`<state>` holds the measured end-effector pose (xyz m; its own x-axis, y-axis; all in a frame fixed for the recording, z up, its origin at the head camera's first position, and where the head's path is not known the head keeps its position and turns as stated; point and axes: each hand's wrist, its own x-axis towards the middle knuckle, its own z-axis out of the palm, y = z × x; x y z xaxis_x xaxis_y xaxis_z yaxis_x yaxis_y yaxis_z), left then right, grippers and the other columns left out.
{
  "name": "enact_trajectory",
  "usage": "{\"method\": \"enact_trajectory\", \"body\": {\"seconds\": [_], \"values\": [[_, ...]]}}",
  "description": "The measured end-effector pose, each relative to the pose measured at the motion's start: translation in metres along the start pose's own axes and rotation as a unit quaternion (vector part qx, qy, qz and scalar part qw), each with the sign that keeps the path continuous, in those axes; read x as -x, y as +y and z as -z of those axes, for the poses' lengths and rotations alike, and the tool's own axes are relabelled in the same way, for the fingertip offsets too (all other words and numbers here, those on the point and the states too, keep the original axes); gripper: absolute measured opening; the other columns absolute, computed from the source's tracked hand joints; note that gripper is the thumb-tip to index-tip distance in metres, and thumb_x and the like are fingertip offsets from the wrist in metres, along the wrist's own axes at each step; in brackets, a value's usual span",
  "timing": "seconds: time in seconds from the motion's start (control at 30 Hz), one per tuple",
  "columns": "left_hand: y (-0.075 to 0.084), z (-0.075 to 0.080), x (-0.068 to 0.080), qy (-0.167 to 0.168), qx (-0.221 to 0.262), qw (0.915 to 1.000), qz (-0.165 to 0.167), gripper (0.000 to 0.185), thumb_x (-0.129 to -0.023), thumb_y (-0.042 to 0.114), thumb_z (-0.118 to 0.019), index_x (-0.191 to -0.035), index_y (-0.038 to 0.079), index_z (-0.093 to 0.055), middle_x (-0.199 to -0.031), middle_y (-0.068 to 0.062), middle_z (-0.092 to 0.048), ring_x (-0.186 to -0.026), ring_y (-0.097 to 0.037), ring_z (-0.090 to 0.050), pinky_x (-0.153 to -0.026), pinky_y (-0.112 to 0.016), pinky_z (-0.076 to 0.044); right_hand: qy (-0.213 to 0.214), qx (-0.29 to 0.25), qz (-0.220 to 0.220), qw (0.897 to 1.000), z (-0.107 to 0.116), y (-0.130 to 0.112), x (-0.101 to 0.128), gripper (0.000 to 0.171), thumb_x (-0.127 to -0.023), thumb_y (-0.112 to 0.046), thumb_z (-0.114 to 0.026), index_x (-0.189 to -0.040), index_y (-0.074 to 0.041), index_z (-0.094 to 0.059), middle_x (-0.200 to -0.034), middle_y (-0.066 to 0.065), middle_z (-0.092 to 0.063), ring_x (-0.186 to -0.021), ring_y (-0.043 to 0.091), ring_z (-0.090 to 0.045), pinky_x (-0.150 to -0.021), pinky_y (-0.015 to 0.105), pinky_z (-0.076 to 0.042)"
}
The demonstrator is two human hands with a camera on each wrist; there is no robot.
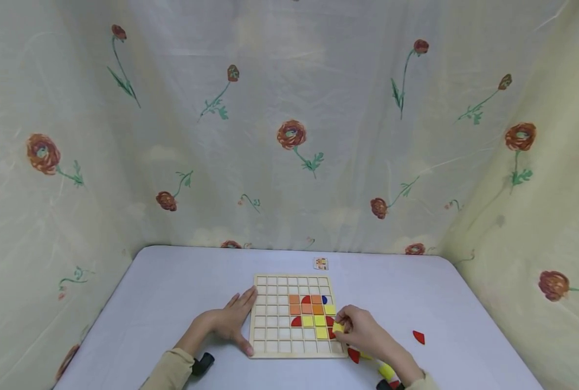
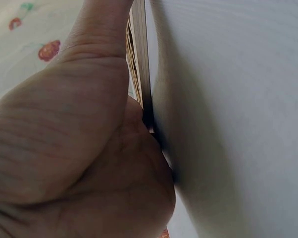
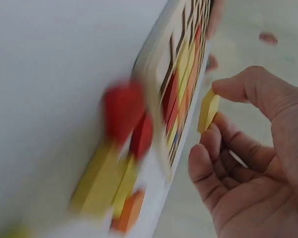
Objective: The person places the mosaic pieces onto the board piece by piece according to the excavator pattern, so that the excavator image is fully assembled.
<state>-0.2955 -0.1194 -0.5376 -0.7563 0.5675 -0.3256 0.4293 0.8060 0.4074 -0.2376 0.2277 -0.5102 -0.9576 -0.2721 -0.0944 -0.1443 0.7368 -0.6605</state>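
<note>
Low in the middle of the head view, a wooden grid board (image 1: 270,314) lies on the pale table (image 1: 162,303), partly filled at its right side with orange, yellow, red and blue pieces. At the board's left edge rests the left hand (image 1: 231,322), fingers straight and flat on the table, thumb along the frame near the lower left corner; it holds nothing. The left wrist view shows the thumb lying against the board's rim (image 2: 144,64). At the board's lower right, the right hand (image 1: 362,330) pinches a yellow tile (image 1: 338,327) between thumb and curled fingers (image 3: 208,153), just above the right columns of the grid. In the right wrist view the tile (image 3: 208,110) stands edge-on, clear of the board, though that view is blurred. Loose red and yellow pieces (image 1: 355,355) lie just below the hand, a red piece (image 1: 418,337) farther right, and a small card (image 1: 321,264) above the board.
</note>
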Motion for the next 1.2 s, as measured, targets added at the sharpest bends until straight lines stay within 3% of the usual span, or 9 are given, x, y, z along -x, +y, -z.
{"method": "enact_trajectory", "body": {"seconds": [0.13, 0.27, 0.6, 0.87, 1.0, 1.1, 1.2], "values": [[0.000, 0.000, 0.000, 0.000, -0.002, 1.0000, 0.000, 0.142, -0.059, 0.068, -0.079, -0.154, 0.003, 0.003, -0.163, -0.014, 0.007, -0.151, -0.025, 0.004, -0.124, -0.044, -0.002, -0.032, 0.024, 0.090, 0.995, -0.015, -0.016, -0.008, 0.022, -0.082, -0.017, -0.077, -0.097, -0.008, -0.063, -0.087, -0.001, -0.058, -0.074, 0.010, -0.050, -0.059, 0.019, -0.044], [0.002, 0.000, 0.001, -0.002, -0.004, 1.0000, 0.002, 0.142, -0.059, 0.068, -0.079, -0.154, 0.003, 0.003, -0.163, -0.014, 0.008, -0.151, -0.025, 0.004, -0.124, -0.044, -0.002, -0.046, 0.055, 0.121, 0.990, -0.027, -0.025, -0.017, 0.019, -0.082, -0.019, -0.077, -0.095, -0.009, -0.067, -0.087, -0.004, -0.058, -0.074, 0.008, -0.049, -0.061, 0.018, -0.045], [0.001, -0.001, -0.001, 0.001, -0.007, 1.0000, -0.004, 0.142, -0.059, 0.068, -0.079, -0.154, 0.002, 0.003, -0.163, -0.014, 0.008, -0.151, -0.025, 0.004, -0.124, -0.044, -0.002, -0.058, 0.056, 0.076, 0.994, -0.034, -0.021, -0.029, 0.015, -0.082, -0.023, -0.078, -0.094, -0.018, -0.070, -0.085, -0.007, -0.056, -0.075, 0.010, -0.049, -0.063, 0.020, -0.044], [0.000, 0.000, 0.000, -0.004, -0.001, 1.0000, -0.002, 0.142, -0.059, 0.066, -0.080, -0.154, 0.001, 0.003, -0.163, -0.015, 0.007, -0.151, -0.026, 0.004, -0.124, -0.044, -0.002, -0.058, 0.044, 0.088, 0.993, -0.037, -0.020, -0.026, 0.014, -0.083, -0.023, -0.076, -0.095, -0.017, -0.072, -0.091, -0.009, -0.059, -0.077, 0.005, -0.052, -0.066, 0.018, -0.048], [0.000, 0.000, 0.001, -0.004, 0.001, 1.0000, -0.001, 0.142, -0.059, 0.066, -0.080, -0.154, 0.001, 0.003, -0.163, -0.015, 0.007, -0.151, -0.026, 0.004, -0.124, -0.044, -0.002, -0.022, 0.031, 0.102, 0.994, -0.033, -0.016, -0.021, 0.018, -0.084, -0.024, -0.076, -0.098, -0.014, -0.070, -0.095, -0.006, -0.060, -0.078, 0.007, -0.051, -0.065, 0.019, -0.046], [0.000, 0.000, 0.000, -0.002, 0.000, 1.0000, -0.002, 0.142, -0.059, 0.067, -0.080, -0.154, 0.002, 0.003, -0.163, -0.015, 0.007, -0.151, -0.026, 0.004, -0.124, -0.044, -0.002, 0.011, 0.014, 0.075, 0.997, -0.022, -0.009, -0.013, 0.022, -0.084, -0.024, -0.076, -0.099, -0.012, -0.065, -0.090, -0.003, -0.059, -0.077, 0.010, -0.050, -0.060, 0.020, -0.044], [0.000, 0.000, -0.001, -0.001, -0.002, 1.0000, 0.000, 0.143, -0.058, 0.067, -0.080, -0.154, 0.002, 0.003, -0.163, -0.015, 0.008, -0.151, -0.026, 0.004, -0.124, -0.044, -0.002, 0.035, 0.000, 0.005, 0.999, -0.005, 0.003, -0.004, 0.025, -0.082, -0.022, -0.077, -0.098, -0.013, -0.061, -0.086, -0.001, -0.055, -0.077, 0.012, -0.049, -0.058, 0.021, -0.042]]}}
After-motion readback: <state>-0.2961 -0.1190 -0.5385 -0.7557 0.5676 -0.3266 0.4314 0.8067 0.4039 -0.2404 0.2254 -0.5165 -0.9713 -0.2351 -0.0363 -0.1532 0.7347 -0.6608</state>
